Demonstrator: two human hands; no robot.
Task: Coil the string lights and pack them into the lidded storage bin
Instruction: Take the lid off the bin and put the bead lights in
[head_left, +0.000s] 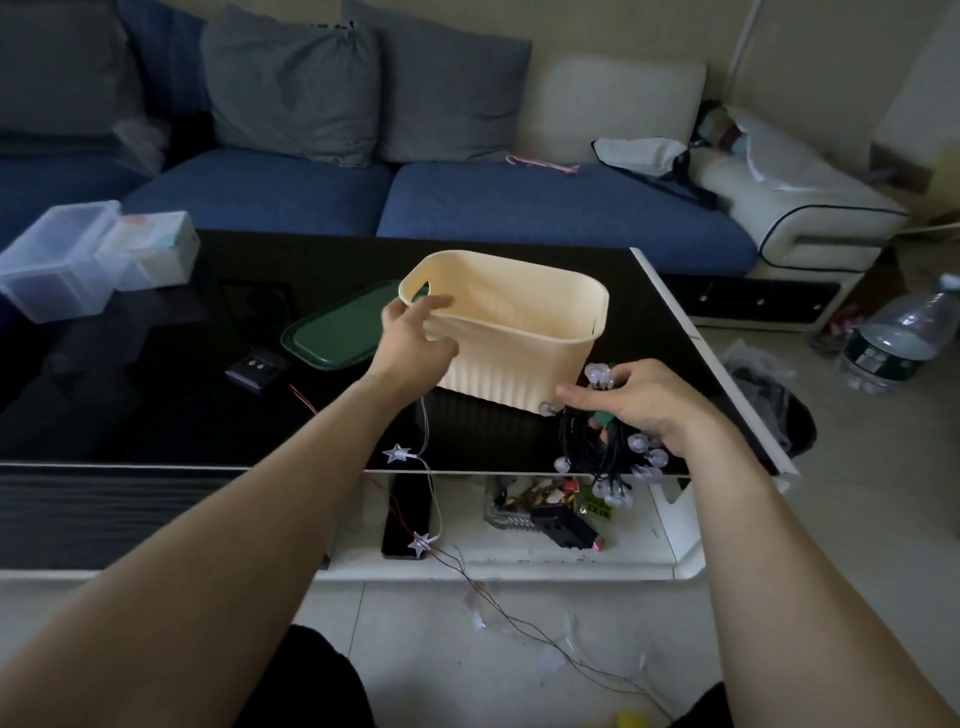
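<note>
A cream ribbed storage bin (524, 358) stands tilted toward me on the black table. My left hand (415, 338) grips its near rim beside the handle hole. My right hand (639, 400) holds a coiled bundle of black string lights (597, 452) with clear round bulbs, right of the bin at the table's front edge. The dark green lid (337, 332) lies flat on the table left of the bin. A second strand with star lights (397, 453) trails from behind my left wrist over the table edge down to the floor.
A small black control box (257, 368) sits left of the lid. Clear plastic boxes (67, 260) stand at the table's far left. The lower shelf (519, 551) holds clutter. A blue sofa stands behind; a water bottle (898, 332) and black bin (779, 415) stand at right.
</note>
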